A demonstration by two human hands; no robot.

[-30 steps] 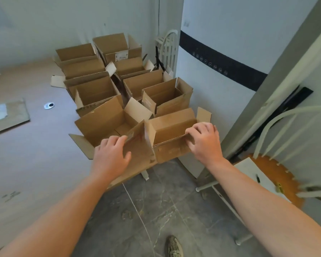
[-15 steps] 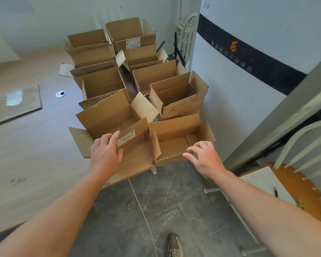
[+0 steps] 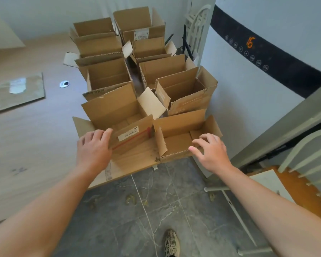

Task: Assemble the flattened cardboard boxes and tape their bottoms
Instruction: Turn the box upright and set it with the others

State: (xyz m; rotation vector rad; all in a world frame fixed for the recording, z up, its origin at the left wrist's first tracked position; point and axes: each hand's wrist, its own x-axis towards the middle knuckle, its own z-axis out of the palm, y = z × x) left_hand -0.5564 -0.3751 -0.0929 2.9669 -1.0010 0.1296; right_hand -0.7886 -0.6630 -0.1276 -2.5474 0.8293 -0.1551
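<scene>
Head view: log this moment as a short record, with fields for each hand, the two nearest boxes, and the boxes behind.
left hand: on the near flap of the labelled box; grip unclear
right hand: fingers spread and relaxed, over the near right corner of the small box, holding nothing
small box: upright, top open, just right of the labelled box
boxes behind: assembled, open-topped, in two rows toward the wall
tape: none in view

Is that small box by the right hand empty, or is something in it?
Empty: the box stands upright with its top flaps spread, and only its bare cardboard bottom shows inside.
</scene>
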